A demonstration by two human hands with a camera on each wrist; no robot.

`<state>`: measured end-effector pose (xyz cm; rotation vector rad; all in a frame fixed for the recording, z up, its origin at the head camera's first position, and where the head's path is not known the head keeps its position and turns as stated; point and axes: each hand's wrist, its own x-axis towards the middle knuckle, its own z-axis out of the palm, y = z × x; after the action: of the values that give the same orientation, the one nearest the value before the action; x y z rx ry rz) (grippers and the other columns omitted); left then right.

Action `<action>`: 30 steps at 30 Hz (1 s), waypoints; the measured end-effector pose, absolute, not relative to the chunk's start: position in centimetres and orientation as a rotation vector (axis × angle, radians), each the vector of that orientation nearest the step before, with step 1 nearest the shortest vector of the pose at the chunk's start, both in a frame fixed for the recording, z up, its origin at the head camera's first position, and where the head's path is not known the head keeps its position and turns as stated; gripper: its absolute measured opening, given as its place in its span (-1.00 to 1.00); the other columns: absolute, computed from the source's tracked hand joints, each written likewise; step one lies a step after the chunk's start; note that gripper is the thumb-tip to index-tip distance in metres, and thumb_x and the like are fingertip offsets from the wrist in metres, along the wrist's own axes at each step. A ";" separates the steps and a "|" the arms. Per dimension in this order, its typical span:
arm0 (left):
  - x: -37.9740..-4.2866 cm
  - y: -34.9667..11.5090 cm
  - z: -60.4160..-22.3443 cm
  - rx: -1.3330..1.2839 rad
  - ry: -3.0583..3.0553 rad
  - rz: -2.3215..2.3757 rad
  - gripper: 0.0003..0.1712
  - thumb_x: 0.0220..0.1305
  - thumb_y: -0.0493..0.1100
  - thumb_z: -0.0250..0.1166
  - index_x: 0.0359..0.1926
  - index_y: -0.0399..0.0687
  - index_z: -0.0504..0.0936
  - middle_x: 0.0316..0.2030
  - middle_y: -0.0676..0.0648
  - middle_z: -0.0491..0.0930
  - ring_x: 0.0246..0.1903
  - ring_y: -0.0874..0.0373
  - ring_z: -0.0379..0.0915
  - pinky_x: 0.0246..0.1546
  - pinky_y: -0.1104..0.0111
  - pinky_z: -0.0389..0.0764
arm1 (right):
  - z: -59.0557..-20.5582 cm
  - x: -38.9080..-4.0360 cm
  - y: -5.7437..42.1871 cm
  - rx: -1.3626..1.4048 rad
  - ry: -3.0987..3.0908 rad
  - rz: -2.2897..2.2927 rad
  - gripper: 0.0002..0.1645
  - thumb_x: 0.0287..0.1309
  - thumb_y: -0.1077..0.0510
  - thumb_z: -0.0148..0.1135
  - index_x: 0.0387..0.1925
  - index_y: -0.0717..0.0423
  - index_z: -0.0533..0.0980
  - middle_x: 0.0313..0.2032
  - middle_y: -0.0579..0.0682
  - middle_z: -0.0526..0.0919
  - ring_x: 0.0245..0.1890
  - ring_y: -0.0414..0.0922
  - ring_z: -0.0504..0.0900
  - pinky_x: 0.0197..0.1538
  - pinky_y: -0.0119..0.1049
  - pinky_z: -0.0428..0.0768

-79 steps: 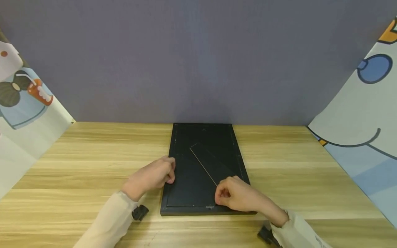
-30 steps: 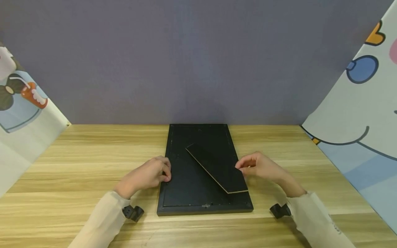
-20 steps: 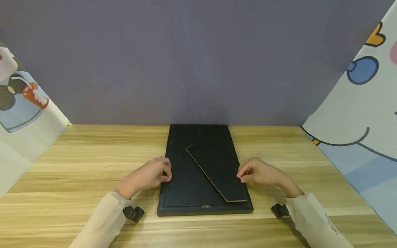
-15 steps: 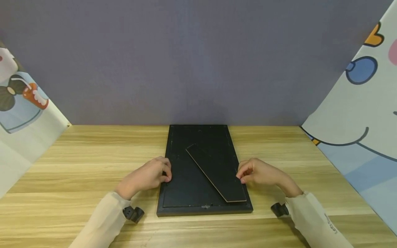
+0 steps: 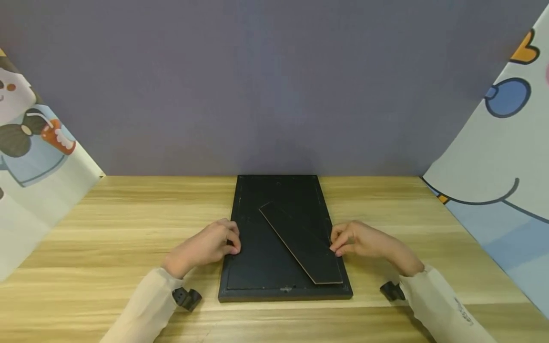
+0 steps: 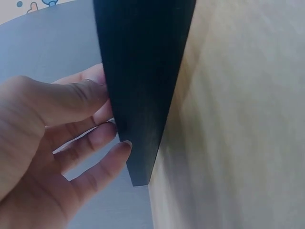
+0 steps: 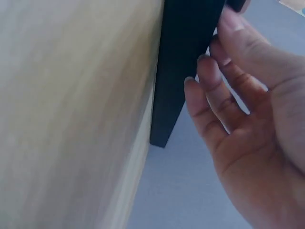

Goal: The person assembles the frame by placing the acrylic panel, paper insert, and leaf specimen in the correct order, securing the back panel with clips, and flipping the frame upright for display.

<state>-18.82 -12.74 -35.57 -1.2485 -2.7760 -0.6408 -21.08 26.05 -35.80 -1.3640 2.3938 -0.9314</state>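
A black picture frame lies face down on the wooden table, its back upward. Its easel stand, a long tapered black flap with a pale cut edge, slants across the back, its wide end slightly raised. My left hand holds the frame's left edge with thumb and curled fingers; the left wrist view shows them along the frame's side. My right hand pinches the stand's right edge between thumb and index finger. In the right wrist view its other fingers are against or close to the frame's side.
The wooden table extends to both sides of the frame. A grey panel rises behind it, and printed cartoon panels stand left and right. Black wrist cameras hang by both sleeves.
My right hand moved from the stand's lower end to its right edge. The stand's wide end came up, then sank back nearer the frame. My left hand stayed at the frame's left edge.
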 end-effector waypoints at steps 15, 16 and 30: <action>-19.2 -12.7 -36.2 -1.289 -2.753 -0.778 -0.93 0.08 -0.29 0.39 -0.45 -0.03 0.74 -0.39 0.10 0.54 -0.34 0.26 0.42 -0.26 0.41 0.56 | -35.8 -22.4 26.1 -1.538 2.297 -0.901 -0.85 0.10 0.19 0.28 -0.33 0.14 0.72 -0.46 -0.10 0.55 -0.40 -0.44 0.38 -0.34 -0.46 0.55; -19.3 -12.7 -36.2 -1.291 -2.750 -0.779 -0.93 0.08 -0.29 0.39 -0.45 -0.02 0.74 -0.39 0.10 0.54 -0.34 0.26 0.42 -0.26 0.41 0.56 | -35.8 -22.5 26.1 -1.549 2.293 -0.894 -0.85 0.10 0.19 0.28 -0.34 0.13 0.73 -0.46 -0.10 0.54 -0.41 -0.45 0.37 -0.35 -0.46 0.55; -19.8 -12.8 -36.4 -1.298 -2.744 -0.809 -0.94 0.09 -0.27 0.38 -0.45 -0.02 0.74 -0.40 0.11 0.53 -0.35 0.28 0.40 -0.26 0.41 0.54 | -35.6 -22.7 25.6 -1.630 2.322 -0.775 -0.86 0.16 0.17 0.25 -0.48 -0.03 0.65 -0.49 -0.18 0.49 -0.44 -0.45 0.32 -0.39 -0.53 0.46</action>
<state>-19.75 -12.78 -36.38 -1.2975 -2.7444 -0.8095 -22.72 25.63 -35.58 -1.6300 2.3219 -0.7746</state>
